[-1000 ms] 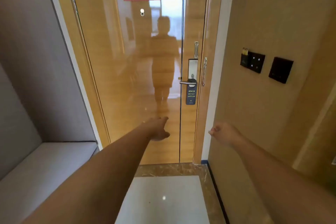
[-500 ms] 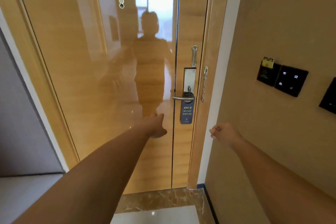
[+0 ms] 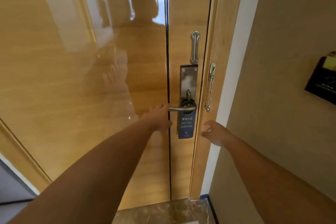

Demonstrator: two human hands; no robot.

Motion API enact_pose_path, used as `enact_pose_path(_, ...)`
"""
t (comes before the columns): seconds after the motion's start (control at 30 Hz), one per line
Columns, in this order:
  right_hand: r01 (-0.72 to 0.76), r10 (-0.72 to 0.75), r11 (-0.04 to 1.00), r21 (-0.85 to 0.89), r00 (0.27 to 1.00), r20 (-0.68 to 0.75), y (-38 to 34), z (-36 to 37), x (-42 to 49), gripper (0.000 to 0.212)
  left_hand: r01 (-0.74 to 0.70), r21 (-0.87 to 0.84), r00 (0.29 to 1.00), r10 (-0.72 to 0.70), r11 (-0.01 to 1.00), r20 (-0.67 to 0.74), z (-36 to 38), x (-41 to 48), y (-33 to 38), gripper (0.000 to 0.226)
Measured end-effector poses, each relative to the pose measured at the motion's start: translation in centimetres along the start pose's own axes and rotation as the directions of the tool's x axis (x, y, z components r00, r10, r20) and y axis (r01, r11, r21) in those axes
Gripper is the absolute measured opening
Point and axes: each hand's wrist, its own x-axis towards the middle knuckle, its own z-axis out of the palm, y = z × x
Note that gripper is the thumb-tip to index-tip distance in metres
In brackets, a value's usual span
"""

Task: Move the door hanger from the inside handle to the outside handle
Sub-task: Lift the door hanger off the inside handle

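Note:
A dark blue door hanger (image 3: 185, 123) with "DO NOT DISTURB" on it hangs from the metal inside handle (image 3: 180, 108) of the glossy wooden door (image 3: 91, 78), which is closed. My left hand (image 3: 159, 117) is open, its fingers at the free left end of the handle, just left of the hanger. My right hand (image 3: 215, 132) is open with fingers apart, a little to the right of the hanger's lower edge, in front of the door frame. The outside handle is hidden behind the door.
A slide latch (image 3: 195, 47) sits above the lock plate, and a security chain (image 3: 210, 94) hangs from the frame at the right. A black key-card holder (image 3: 321, 82) is on the right wall. Marble floor (image 3: 163, 212) lies below the door.
I have come much closer to the door. My left hand has reached up to the handle's end, and my right hand has opened from a loose fist and risen toward the hanger.

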Motion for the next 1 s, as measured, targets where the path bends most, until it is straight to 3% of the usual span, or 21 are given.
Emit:
enact_pose_path(0.13, 0.045, -0.045, 0.999, 0.012, 0.997, 0.057, -0.2, -0.3, 7.4, 0.063, 0.037, -0.026, 0.998, -0.035, 0.999, 0.056, 1.3, 5.4, 0.2, 0.075)
enact_pose_path(0.27, 0.102, -0.117, 0.980, 0.171, 0.990, 0.080, -0.1, 0.0, 13.1, 0.030, 0.085, -0.045, 0.993, -0.081, 0.995, 0.090, 2.1, 10.1, -0.1, 0.079)
enact_pose_path(0.37, 0.108, -0.137, 0.969, 0.221, 0.983, 0.122, 0.3, 0.5, 16.4, 0.031, 0.068, -0.059, 0.988, -0.059, 0.996, 0.141, 3.1, 12.3, -0.4, 0.072)
enact_pose_path(0.57, 0.090, -0.094, 0.988, 0.127, 0.995, 0.030, 2.0, 2.3, 19.8, 0.012, 0.088, 0.003, 0.980, -0.087, 0.996, 0.179, 5.3, 13.9, -0.8, 0.042)
enact_pose_path(0.67, 0.070, -0.067, 0.992, 0.102, 0.997, -0.025, 2.7, 2.2, 20.1, 0.015, 0.068, 0.011, 0.977, -0.069, 0.998, 0.200, 5.6, 14.0, -1.0, 0.042)
enact_pose_path(0.9, 0.213, -0.217, 0.973, -0.089, 0.976, -0.031, 3.1, 0.5, 18.0, 0.019, 0.058, -0.024, 0.975, -0.051, 0.998, 0.215, 4.0, 13.7, -1.0, 0.047)
enact_pose_path(1.0, 0.243, -0.245, 0.968, -0.060, 0.969, -0.020, 2.6, -0.5, 16.7, 0.023, 0.076, -0.050, 0.973, -0.063, 0.996, 0.223, 3.6, 12.9, -1.7, 0.051)
